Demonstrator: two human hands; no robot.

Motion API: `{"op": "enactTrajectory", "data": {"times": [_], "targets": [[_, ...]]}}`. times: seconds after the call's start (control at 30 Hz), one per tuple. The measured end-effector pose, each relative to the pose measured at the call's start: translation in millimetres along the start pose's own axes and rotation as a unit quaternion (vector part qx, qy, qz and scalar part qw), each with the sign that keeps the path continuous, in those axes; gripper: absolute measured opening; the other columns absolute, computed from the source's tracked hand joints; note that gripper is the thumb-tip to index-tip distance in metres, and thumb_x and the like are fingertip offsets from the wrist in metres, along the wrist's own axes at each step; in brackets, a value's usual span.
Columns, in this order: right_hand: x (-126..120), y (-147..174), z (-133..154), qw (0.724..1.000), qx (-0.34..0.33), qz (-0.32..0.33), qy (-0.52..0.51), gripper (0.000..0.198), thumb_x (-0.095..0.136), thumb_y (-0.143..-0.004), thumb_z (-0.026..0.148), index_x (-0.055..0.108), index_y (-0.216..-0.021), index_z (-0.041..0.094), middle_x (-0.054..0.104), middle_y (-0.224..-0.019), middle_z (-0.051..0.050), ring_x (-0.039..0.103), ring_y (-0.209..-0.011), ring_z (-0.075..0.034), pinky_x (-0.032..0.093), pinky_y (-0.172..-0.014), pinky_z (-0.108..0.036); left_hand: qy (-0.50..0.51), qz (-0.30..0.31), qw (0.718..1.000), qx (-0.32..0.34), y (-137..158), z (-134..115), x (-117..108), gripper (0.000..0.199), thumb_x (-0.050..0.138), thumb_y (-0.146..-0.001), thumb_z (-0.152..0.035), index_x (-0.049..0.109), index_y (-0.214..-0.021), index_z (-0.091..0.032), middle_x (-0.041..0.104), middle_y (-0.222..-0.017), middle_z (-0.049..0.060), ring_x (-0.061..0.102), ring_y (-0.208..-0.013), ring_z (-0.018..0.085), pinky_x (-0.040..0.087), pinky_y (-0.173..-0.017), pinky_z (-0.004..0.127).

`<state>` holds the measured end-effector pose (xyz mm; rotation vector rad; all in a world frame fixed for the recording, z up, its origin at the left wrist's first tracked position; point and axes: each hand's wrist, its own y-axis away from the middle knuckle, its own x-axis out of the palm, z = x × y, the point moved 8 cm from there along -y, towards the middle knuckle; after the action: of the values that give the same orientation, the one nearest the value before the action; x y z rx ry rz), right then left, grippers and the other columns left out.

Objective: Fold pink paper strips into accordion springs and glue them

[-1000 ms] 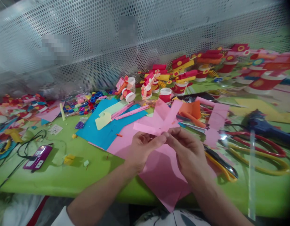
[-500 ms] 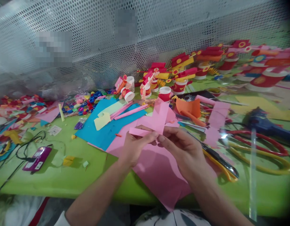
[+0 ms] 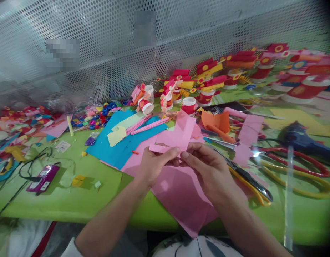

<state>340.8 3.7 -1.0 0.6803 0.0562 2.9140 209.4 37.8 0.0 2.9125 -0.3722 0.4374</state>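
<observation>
My left hand [image 3: 156, 162] and my right hand [image 3: 204, 166] meet at the fingertips, both pinching a folded pink paper strip [image 3: 161, 148]. One part of the strip sticks out over the left hand; another pink length stands up between the hands, hard to tell from the pink paper behind it. Under the hands lie large pink paper sheets [image 3: 181, 207], overhanging the table's front edge. A blue sheet [image 3: 111, 142] to the left carries thin pink strips [image 3: 148, 126] and a pale yellow scrap [image 3: 116, 136]. Beside my right wrist is a black-and-yellow cutter [image 3: 250, 182].
Red and yellow handled scissors [image 3: 298, 191] and a blue glue gun [image 3: 301, 141] with a clear stick lie right. Decorated red paper cups [image 3: 204, 97] line the back before a perforated metal screen [image 3: 100, 46]. At left, a purple power bank [image 3: 43, 178] trails black cables.
The view has shifted slightly. The upright pink part between my hands now shows a tilted, overlapping band leaning right. Both hands keep their pinch at nearly the same place.
</observation>
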Motion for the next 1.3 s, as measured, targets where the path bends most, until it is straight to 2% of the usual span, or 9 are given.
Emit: {"op": "enactTrajectory", "data": {"times": [0.13, 0.33, 0.43, 0.63, 0.73, 0.9, 1.0, 1.1, 1.3], "targets": [[-1, -1, -1, 1.0, 0.009, -0.003, -0.003, 0.022, 0.089, -0.067, 0.032, 0.073, -0.08, 0.024, 0.068, -0.075, 0.002, 0.063, -0.068, -0.013, 0.054, -0.067, -0.027, -0.025, -0.016, 1.0, -0.002, 0, -3, -3, 0.027, 0.086, -0.074, -0.038, 0.077, -0.077, -0.012, 0.071, -0.067, 0.004, 0.065, -0.056, 0.012, 0.059, -0.062, 0.027], [-2, -2, -2, 1.0, 0.007, -0.013, 0.009, 0.025, 0.092, -0.065, 0.03, 0.073, -0.079, 0.022, 0.066, -0.073, 0.003, 0.062, -0.067, -0.011, 0.053, -0.066, -0.024, -0.088, -0.042, 0.995, 0.026, 2, -14, -9, 0.026, 0.087, -0.073, -0.038, 0.078, -0.077, -0.013, 0.073, -0.072, 0.004, 0.07, -0.068, 0.015, 0.06, -0.069, 0.028], [-2, -2, -4, 1.0, 0.015, -0.007, 0.013, 0.025, 0.092, -0.065, 0.031, 0.072, -0.078, 0.022, 0.065, -0.072, 0.003, 0.061, -0.067, -0.011, 0.052, -0.066, -0.024, -0.082, -0.036, 0.995, 0.04, 2, -16, -9, 0.022, 0.087, -0.072, -0.034, 0.077, -0.077, -0.014, 0.072, -0.072, 0.003, 0.069, -0.07, 0.015, 0.06, -0.07, 0.028], [-3, -2, -4, 0.999, 0.016, 0.002, 0.03, 0.025, 0.091, -0.065, 0.032, 0.072, -0.077, 0.021, 0.066, -0.071, 0.002, 0.061, -0.067, -0.011, 0.051, -0.066, -0.024, -0.023, 0.014, 1.0, -0.01, -1, -6, -6, 0.024, 0.087, -0.073, -0.036, 0.078, -0.081, -0.015, 0.074, -0.078, 0.004, 0.07, -0.07, 0.015, 0.061, -0.072, 0.03], [-3, -2, -4, 0.999, 0.015, 0.006, 0.033, 0.024, 0.091, -0.066, 0.033, 0.073, -0.076, 0.022, 0.067, -0.072, 0.002, 0.062, -0.068, -0.011, 0.052, -0.066, -0.024, -0.025, 0.008, 1.0, 0.016, 0, -11, -6, 0.023, 0.087, -0.073, -0.035, 0.077, -0.079, -0.016, 0.075, -0.081, 0.004, 0.071, -0.074, 0.016, 0.062, -0.074, 0.031], [-2, -1, -7, 1.0, 0.017, 0.01, 0.015, 0.024, 0.091, -0.067, 0.032, 0.073, -0.079, 0.022, 0.068, -0.075, 0.002, 0.064, -0.071, -0.013, 0.055, -0.069, -0.025, -0.061, -0.014, 0.996, 0.06, 2, -17, -6, 0.021, 0.086, -0.073, -0.034, 0.076, -0.078, -0.016, 0.077, -0.086, 0.006, 0.07, -0.072, 0.015, 0.06, -0.067, 0.027], [-1, 0, -10, 1.0, 0.025, 0.01, 0.002, 0.023, 0.089, -0.07, 0.036, 0.074, -0.082, 0.023, 0.069, -0.08, 0.002, 0.063, -0.07, -0.012, 0.057, -0.065, -0.024, -0.063, -0.026, 0.996, 0.066, 3, -17, -5, 0.02, 0.084, -0.075, -0.032, 0.075, -0.078, -0.015, 0.076, -0.077, 0.005, 0.071, -0.071, 0.016, 0.061, -0.07, 0.029], [-2, 0, -10, 0.999, 0.022, 0.006, 0.025, 0.022, 0.086, -0.074, 0.039, 0.074, -0.08, 0.023, 0.068, -0.075, 0.002, 0.062, -0.066, -0.011, 0.056, -0.059, -0.022, -0.066, -0.027, 0.996, 0.05, 4, -15, -5, 0.018, 0.082, -0.077, -0.032, 0.076, -0.079, -0.015, 0.075, -0.074, 0.004, 0.071, -0.069, 0.016, 0.061, -0.07, 0.03], [-3, -2, -9, 0.999, 0.022, 0.002, 0.039, 0.023, 0.088, -0.07, 0.038, 0.074, -0.074, 0.022, 0.066, -0.068, 0.002, 0.062, -0.059, -0.011, 0.056, -0.06, -0.024, -0.041, -0.019, 0.999, -0.018, 1, -6, -8, 0.023, 0.087, -0.07, -0.034, 0.078, -0.079, -0.014, 0.074, -0.075, 0.004, 0.068, -0.07, 0.016, 0.06, -0.065, 0.028]]}}
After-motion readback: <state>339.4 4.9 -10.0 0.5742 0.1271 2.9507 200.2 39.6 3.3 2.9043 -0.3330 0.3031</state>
